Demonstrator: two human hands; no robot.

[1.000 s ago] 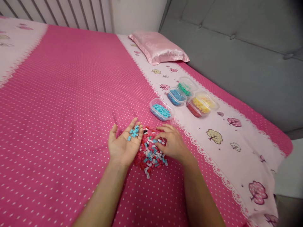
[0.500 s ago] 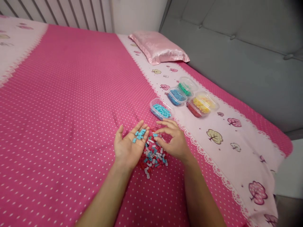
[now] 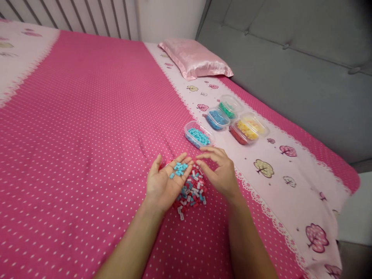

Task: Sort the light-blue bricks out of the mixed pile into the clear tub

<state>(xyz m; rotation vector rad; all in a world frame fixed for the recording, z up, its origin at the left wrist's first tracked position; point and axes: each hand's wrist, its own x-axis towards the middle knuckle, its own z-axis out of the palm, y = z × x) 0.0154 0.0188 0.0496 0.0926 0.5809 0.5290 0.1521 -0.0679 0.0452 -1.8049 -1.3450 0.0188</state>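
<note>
Holds the left hand (image 3: 163, 185) flat, palm up and fingers stretched out, apparently to stop a cluster of light blue bricks (image 3: 180, 167) from sliding off. Curls the right hand (image 3: 221, 172) close beside the left fingertips, thumb and forefinger nearly together; cannot tell whether pinching a brick. Has both by a mixed pile (image 3: 193, 190) on the bed (image 3: 101, 116), near a tub (image 3: 192, 142) of like-coloured bricks, likely for short reach.

Left grip (image 3: 166, 183) palm-up, outstretched; right grip (image 3: 222, 171) half-curled just beside it.
</note>
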